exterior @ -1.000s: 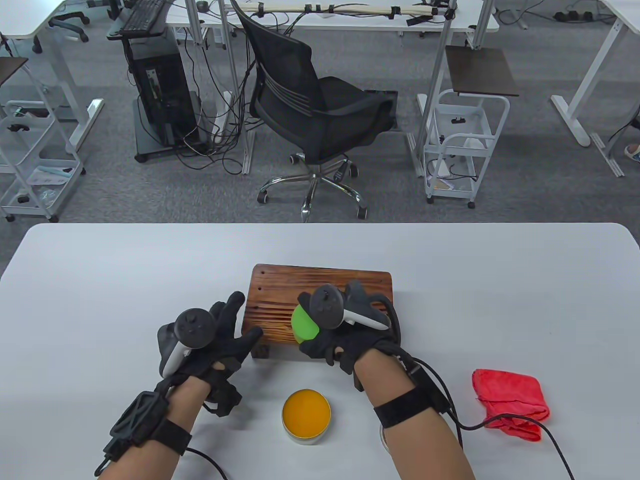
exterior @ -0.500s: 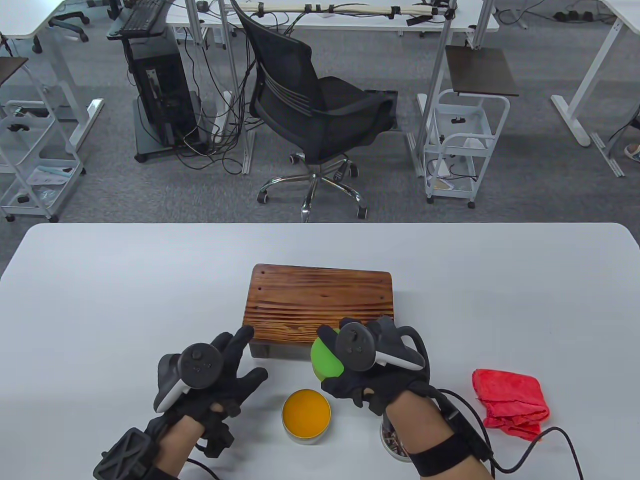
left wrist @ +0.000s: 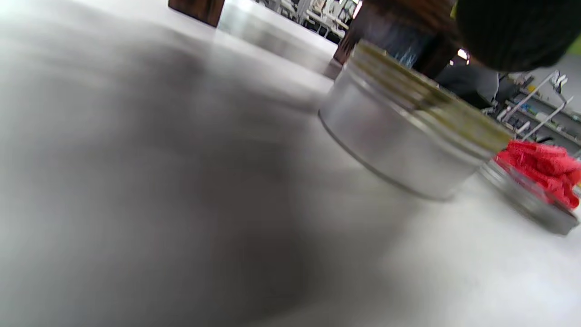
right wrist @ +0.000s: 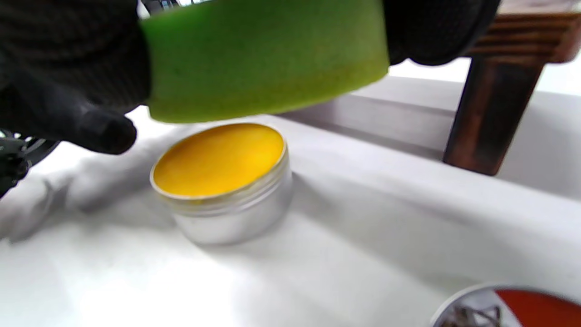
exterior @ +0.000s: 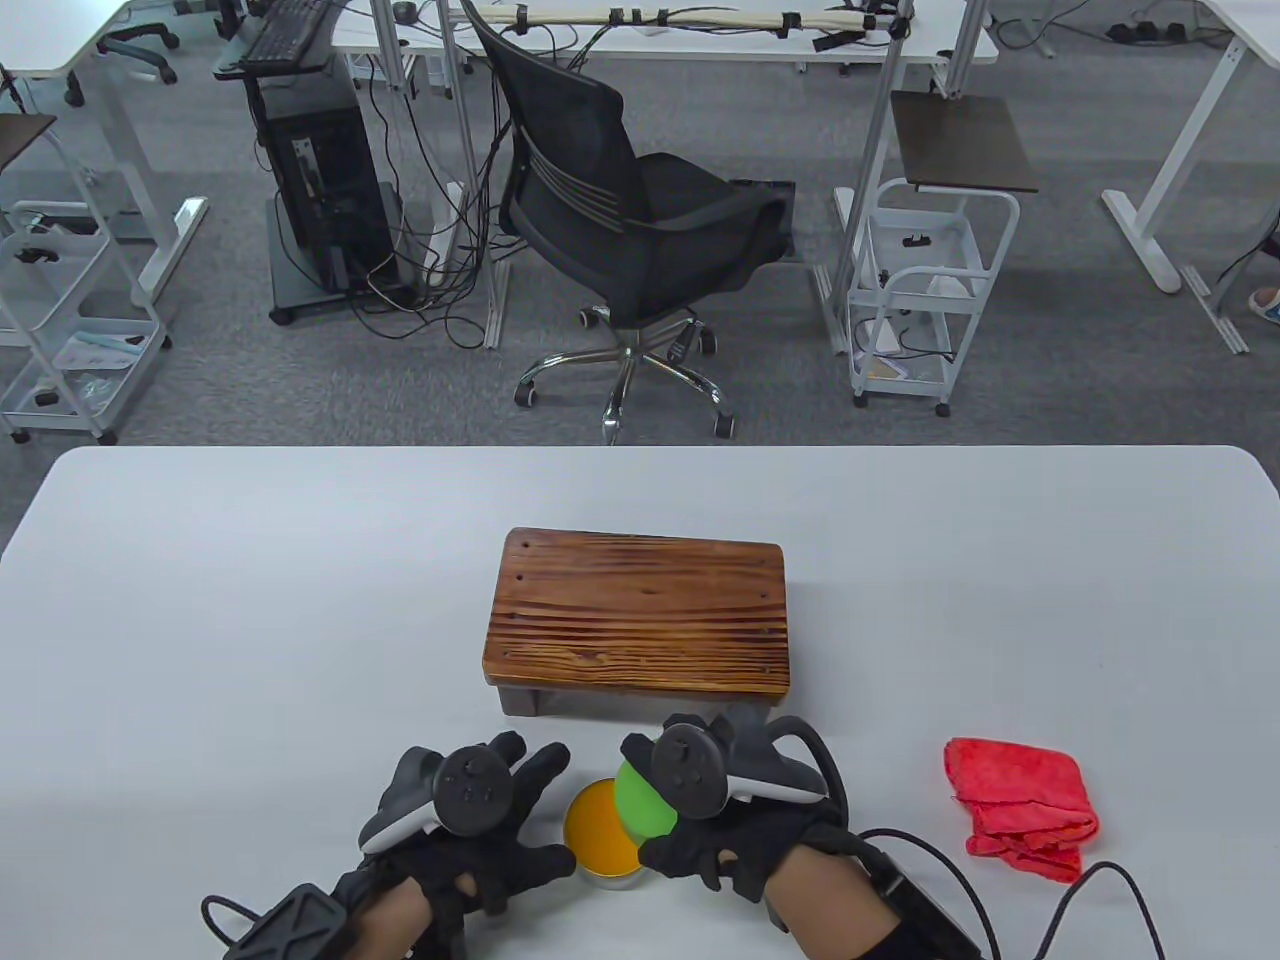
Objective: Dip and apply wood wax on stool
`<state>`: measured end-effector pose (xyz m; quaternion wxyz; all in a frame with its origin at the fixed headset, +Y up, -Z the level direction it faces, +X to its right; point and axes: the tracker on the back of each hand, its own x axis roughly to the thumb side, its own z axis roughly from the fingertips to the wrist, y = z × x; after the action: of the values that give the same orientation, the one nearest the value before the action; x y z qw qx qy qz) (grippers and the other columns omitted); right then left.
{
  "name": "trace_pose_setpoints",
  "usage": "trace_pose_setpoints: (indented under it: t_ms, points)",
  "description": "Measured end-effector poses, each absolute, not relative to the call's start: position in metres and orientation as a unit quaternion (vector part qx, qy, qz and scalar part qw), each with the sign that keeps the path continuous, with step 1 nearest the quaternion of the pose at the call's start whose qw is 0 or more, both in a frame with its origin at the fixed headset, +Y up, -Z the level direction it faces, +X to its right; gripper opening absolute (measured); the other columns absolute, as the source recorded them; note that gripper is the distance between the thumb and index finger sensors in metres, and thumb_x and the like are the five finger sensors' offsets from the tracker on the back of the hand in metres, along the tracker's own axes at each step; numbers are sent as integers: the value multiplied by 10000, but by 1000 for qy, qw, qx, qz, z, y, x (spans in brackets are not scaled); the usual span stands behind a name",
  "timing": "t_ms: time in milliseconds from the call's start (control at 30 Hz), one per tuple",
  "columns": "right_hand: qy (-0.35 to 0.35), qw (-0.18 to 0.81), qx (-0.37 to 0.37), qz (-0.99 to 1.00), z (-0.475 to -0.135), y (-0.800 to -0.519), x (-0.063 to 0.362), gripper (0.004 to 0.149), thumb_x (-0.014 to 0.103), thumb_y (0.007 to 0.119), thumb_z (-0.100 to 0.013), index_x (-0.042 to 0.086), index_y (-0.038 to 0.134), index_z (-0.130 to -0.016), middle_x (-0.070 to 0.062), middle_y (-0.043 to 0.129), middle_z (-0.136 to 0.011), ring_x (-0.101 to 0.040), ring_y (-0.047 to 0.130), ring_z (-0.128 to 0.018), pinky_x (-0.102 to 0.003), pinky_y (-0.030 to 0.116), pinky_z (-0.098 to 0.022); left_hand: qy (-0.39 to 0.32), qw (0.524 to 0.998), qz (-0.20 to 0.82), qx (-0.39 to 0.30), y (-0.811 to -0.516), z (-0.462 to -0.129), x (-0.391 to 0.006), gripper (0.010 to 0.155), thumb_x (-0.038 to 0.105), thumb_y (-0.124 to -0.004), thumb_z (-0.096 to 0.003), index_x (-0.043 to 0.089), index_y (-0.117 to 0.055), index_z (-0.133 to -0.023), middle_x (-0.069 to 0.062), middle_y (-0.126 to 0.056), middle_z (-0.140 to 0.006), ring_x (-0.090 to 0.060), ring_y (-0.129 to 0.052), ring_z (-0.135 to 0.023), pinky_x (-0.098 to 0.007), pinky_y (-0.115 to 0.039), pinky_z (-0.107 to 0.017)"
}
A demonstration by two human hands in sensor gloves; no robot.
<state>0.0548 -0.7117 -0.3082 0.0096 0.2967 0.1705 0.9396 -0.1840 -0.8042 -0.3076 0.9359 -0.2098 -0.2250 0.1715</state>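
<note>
Tabletop: sponge point(exterior: 643, 800) above wax tin point(exterior: 600, 835).

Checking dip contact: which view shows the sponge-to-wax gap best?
Right wrist view: green sponge hangs clear above the wax tin, gap visible. Table view shows the sponge overlapping the tin from above, no height cue. Left wrist view is blurred; tin wall only, sponge barely visible.

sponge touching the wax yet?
No: in the right wrist view the green sponge held by the right hand hangs above the wax tin, with a gap between them.

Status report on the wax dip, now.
Right hand holds green sponge just above open wax tin, no contact. Left hand beside tin, empty. Nothing in the way.
</note>
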Motion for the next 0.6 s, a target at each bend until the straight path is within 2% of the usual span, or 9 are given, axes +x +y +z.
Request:
trace_pose_setpoints:
  t_ms: [267,600]
  points:
    - [198,-22,302,932,-307,-729,40,962,700,863,-428,248,472,-1182,-182,446,-1151,-488,674,-905,-639,713,-608,-226,929,145,-256,-825,-311,-173,1016,739,-806,-460,358,-154,-1139,-251,-27,-1187,-597,-75,-1022,-863,-154,-616]
    - [202,-91,295,929,-306,-734,20,931,698,857,-437,256,493,-1171,-172,453,-1147,-477,678,-905,-636,715,-606,-225,930,132,-260,-835,-313,-169,896,726,-782,-494,410,-217,-1114,-230,48,-1173,-584,55,-991,-855,-102,-603]
